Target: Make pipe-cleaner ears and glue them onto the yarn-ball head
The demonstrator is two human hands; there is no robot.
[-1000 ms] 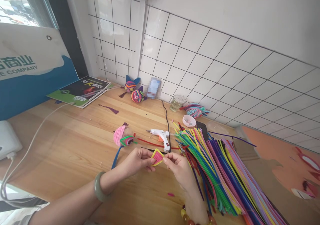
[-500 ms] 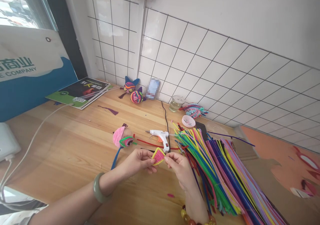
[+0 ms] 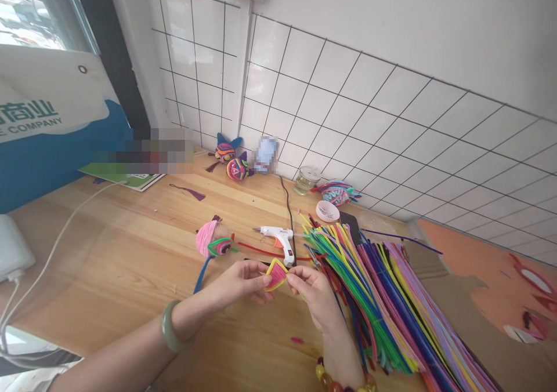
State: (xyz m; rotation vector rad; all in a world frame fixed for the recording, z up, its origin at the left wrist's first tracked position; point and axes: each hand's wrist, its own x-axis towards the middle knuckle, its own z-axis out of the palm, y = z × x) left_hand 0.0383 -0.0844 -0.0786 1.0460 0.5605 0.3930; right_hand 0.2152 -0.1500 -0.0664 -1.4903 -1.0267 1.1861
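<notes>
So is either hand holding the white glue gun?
No: the glue gun lies on the table, while the left hand and right hand pinch the yellow-edged pink piece.

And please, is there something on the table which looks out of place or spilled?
Nothing looks spilled. A small pink scrap lies loose near the right hand, apart from the pipe cleaners; it looks stray. A purple tassel also lies alone, attached to nothing visible.

Fuzzy, matt pipe cleaners [image 3: 379,302] lie at lower right; the patch [image 3: 277,275] at lower centre looks ridged and matt. The glue gun [image 3: 279,236] mid-frame is smooth plastic, the counter [image 3: 108,247] smooth wood, the wall tiles [image 3: 333,96] glossy.
</notes>
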